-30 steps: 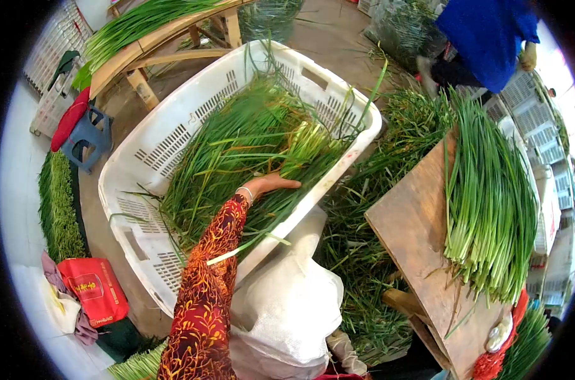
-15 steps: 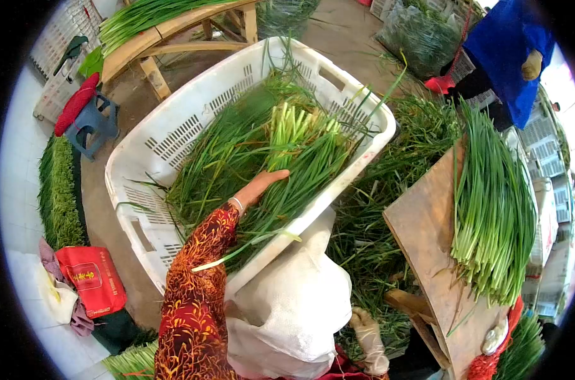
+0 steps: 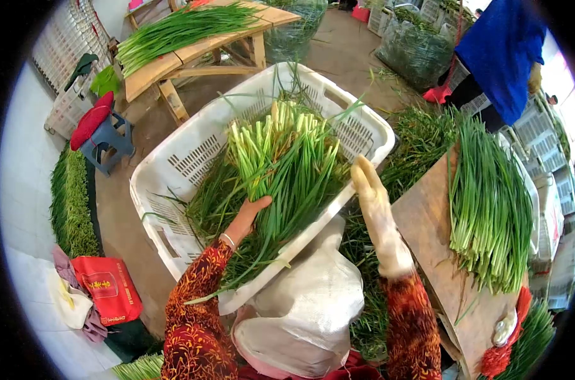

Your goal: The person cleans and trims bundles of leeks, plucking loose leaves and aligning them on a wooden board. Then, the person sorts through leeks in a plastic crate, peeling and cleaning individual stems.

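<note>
My bare left hand (image 3: 248, 217), with a bracelet at the wrist, is closed on a bunch of garlic chives (image 3: 287, 145) inside the white plastic basket (image 3: 173, 142). The bunch's pale cut ends point away from me, and its green leaves trail back towards the near rim. My right hand (image 3: 375, 202) wears an off-white glove. It is raised by the basket's right rim, fingers stretched out and nothing held. More loose chives lie beneath the bunch. A white cloth (image 3: 306, 310) covers my lap, below the basket's near edge.
On my right, a wooden board (image 3: 427, 215) carries a heap of chives (image 3: 490, 209). A wooden bench (image 3: 262, 25) with chives stands beyond the basket. Left are a blue stool (image 3: 107, 142) and a red bag (image 3: 108, 289). A person in blue (image 3: 499, 57) is at upper right.
My right hand has risen from low beside my lap to the basket's right rim. The held bunch has been lifted and shifted left, showing more pale ends. The view has tilted slightly.
</note>
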A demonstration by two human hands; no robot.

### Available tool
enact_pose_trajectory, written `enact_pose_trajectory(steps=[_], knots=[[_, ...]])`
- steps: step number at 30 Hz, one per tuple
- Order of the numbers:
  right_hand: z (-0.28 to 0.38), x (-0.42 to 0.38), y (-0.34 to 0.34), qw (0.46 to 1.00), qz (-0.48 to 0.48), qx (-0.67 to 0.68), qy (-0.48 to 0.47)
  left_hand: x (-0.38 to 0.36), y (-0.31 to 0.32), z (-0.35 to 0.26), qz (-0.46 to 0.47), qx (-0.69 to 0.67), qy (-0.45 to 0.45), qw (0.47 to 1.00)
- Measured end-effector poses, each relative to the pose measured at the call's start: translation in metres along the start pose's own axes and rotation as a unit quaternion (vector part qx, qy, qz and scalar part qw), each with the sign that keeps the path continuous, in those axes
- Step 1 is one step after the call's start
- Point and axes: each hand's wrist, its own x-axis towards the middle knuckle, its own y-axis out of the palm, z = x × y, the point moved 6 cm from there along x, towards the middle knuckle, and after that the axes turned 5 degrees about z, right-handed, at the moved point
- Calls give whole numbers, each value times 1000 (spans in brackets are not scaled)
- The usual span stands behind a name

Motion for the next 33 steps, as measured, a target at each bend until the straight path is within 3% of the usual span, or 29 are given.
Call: enact_pose_trajectory(steps=[2,4,7,8,10,14,16,18,19,20,21,22,24,25,28,30,31,33], knots=[[-47,36,10,985,-1,150,88,-2,-5,5,-14,-4,-13,1000],[-46,49,16,973,-24,207,94,-9,1,-4,24,7,13,1000],[-68,63,25,922,-59,351,154,-15,-1,-5,10,46,16,999],[-79,69,27,920,-62,355,154,-18,4,-8,31,79,-6,996],[-72,74,31,916,-36,397,43,-28,15,-18,53,113,-32,992],[-43,46,34,895,-1,442,57,-27,14,-24,58,217,-40,974],[-63,47,25,900,3,427,85,-38,28,-50,103,358,-89,924],[-70,39,17,908,25,409,87,-41,34,-46,144,78,-98,982],[-71,36,14,911,33,403,82,-42,36,-62,146,305,12,941],[-72,34,15,913,41,399,77,-47,42,-78,138,514,120,838],[-71,32,16,914,48,396,70,-58,53,-98,137,528,11,838],[-69,33,19,916,55,392,64,-62,51,-99,133,529,8,838],[-67,36,26,919,64,386,50,-71,46,-108,41,733,56,677],[-66,37,28,919,67,386,47,-74,46,-107,39,733,52,677],[-59,36,31,920,63,383,52,-83,60,-115,68,645,185,738],[-50,32,36,921,67,380,48,-79,58,-104,46,634,185,750],[-46,30,38,922,72,377,44,-72,52,-94,46,579,43,813],[-39,24,38,928,73,365,30,-77,69,-91,95,507,48,855]])
